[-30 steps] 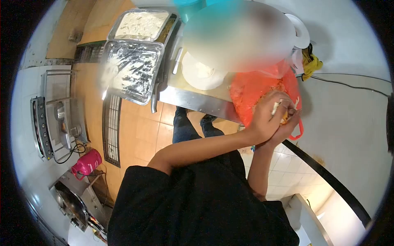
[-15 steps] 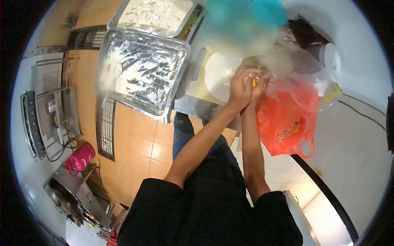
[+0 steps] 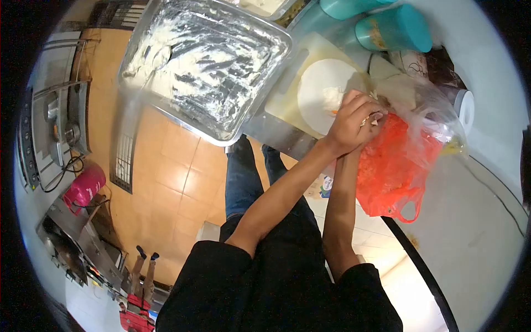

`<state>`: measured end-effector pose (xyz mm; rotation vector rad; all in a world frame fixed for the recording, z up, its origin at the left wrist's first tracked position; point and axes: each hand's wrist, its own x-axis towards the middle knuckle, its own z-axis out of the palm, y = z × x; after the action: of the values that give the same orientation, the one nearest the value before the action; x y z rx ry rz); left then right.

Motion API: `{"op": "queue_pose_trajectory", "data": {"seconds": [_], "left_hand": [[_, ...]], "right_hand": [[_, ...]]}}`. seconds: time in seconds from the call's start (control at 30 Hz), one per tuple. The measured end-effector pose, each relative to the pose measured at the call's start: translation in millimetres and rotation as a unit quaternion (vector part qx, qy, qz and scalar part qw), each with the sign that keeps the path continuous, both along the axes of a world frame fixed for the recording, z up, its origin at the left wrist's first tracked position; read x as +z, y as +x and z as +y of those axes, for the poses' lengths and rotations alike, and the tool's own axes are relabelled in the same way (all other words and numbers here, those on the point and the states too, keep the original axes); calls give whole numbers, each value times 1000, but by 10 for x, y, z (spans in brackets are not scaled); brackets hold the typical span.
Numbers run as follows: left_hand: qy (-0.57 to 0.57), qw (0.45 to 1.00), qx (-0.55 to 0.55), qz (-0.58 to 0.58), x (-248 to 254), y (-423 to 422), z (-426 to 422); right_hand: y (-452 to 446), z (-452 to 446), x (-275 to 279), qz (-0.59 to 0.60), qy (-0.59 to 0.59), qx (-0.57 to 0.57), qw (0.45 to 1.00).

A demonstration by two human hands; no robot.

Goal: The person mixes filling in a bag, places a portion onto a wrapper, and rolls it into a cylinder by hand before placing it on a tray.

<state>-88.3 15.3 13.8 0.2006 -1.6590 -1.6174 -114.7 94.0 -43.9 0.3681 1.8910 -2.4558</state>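
Note:
My left hand (image 3: 353, 123) is closed, its curled fingers pressed together with my right hand (image 3: 377, 118). Between them sits a small piece of pale dough (image 3: 365, 120), with bits showing among the fingers; most of it is hidden. Beneath and left of the hands lies a white round plate or disc (image 3: 312, 91) with a whitish lump (image 3: 333, 97) on it. It rests on a yellowish cutting board (image 3: 282, 108). Just right of my right hand is a red plastic bag (image 3: 392, 177), open at the top, its contents unclear now.
A flour-dusted metal tray (image 3: 221, 72) with a spoon (image 3: 160, 58) stands left of the board. Teal containers (image 3: 394, 29), a clear plastic bag (image 3: 437, 110) and a white-lidded jar (image 3: 466, 108) stand behind. A pink gas cylinder (image 3: 86, 187) and another person (image 3: 135, 315) are far left.
The view has shifted, so the tray and board sit differently. My left hand has turned over the dough and covers the orange filling seen between the hands before. Another person has come into view.

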Motion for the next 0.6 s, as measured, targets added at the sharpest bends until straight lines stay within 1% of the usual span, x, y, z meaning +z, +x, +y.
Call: {"op": "queue_pose_trajectory", "data": {"seconds": [0.07, 0.23, 0.37, 0.43, 0.47, 0.53, 0.57, 0.6], "left_hand": [[-3, 1000, 7, 7, -32, 4, 1], [30, 999, 9, 30, -1, -22, 19], [33, 999, -8, 22, 14, -77, 48], [63, 998, 26, 0, 45, -90, 99], [64, 998, 20, 1, 82, -96, 106], [125, 992, 29, 14, 145, -109, 98], [125, 992, 25, 13, 110, -114, 84], [66, 998, 18, 9, 60, -118, 47]], "right_hand": [[6, 1, 6, 1, 4, 0, 1000], [76, -3, 27, 5, 11, 1, 1000], [74, -9, 46, 8, 10, -10, 1000], [54, -7, 36, 9, 11, -17, 1000], [45, -11, 36, 9, 11, -20, 1000], [29, -12, 38, 10, 12, -25, 1000], [21, -12, 35, 11, 12, -28, 999], [13, -20, 40, 12, 13, -29, 999]]}}
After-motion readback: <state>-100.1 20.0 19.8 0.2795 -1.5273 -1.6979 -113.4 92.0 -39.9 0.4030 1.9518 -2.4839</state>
